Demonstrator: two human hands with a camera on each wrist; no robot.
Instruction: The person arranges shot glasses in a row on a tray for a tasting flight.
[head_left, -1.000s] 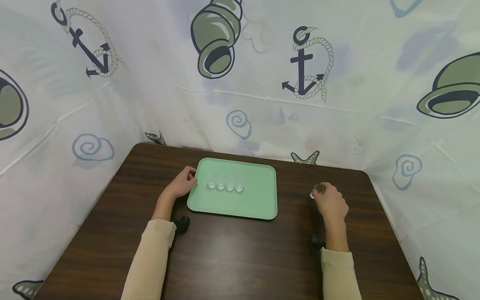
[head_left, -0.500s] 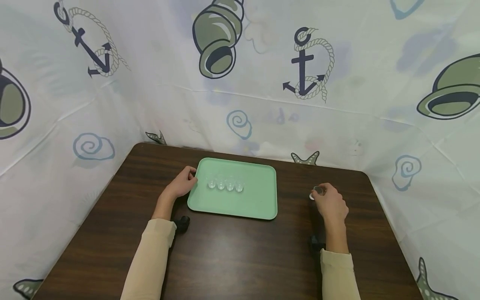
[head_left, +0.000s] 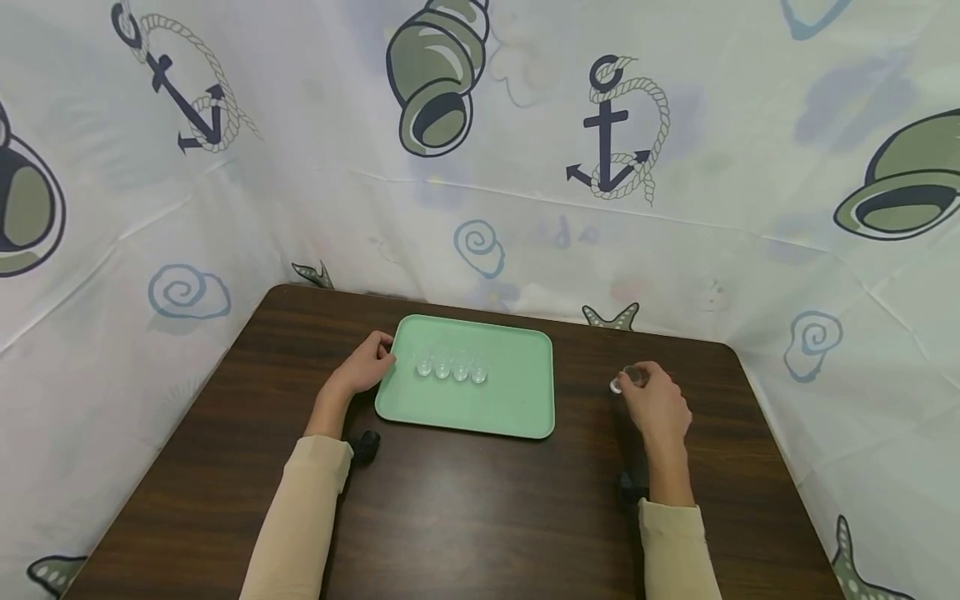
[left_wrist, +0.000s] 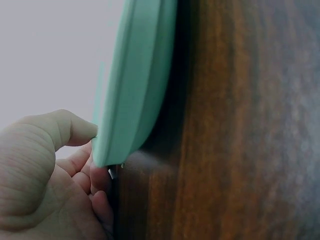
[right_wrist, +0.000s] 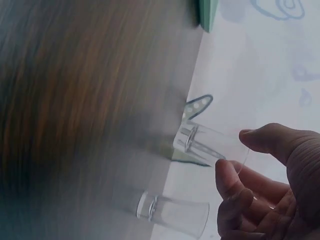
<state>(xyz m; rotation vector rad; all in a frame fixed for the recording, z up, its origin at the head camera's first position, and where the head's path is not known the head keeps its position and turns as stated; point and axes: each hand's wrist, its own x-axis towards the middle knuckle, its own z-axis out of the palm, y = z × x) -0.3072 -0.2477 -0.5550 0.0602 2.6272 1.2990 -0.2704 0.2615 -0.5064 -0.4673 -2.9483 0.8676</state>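
Note:
My left hand (head_left: 363, 364) pinches the left rim of a green tray (head_left: 517, 396), thumb on top and fingers curled under the edge in the left wrist view. Several small clear shot glasses (head_left: 460, 372) stand in a row on the tray, left of its middle. To the right of the tray, my right hand (head_left: 657, 404) holds another clear shot glass (right_wrist: 202, 144) near its rim between thumb and fingers, its thick base tilted toward the tray. A second shot glass (right_wrist: 177, 215) stands beside it on the table in the right wrist view; my hand hides it from the head camera.
The dark wooden table (head_left: 450, 517) carries the tray near its back edge. Behind and beside it hangs a pale curtain (head_left: 337, 208) printed with anchors and shells. A black wrist strap mount (head_left: 365, 448) sits at my left cuff.
My right hand has shifted slightly left toward the tray with the shot glass. My left hand stays at the tray's rim, and the glasses on the tray keep their places.

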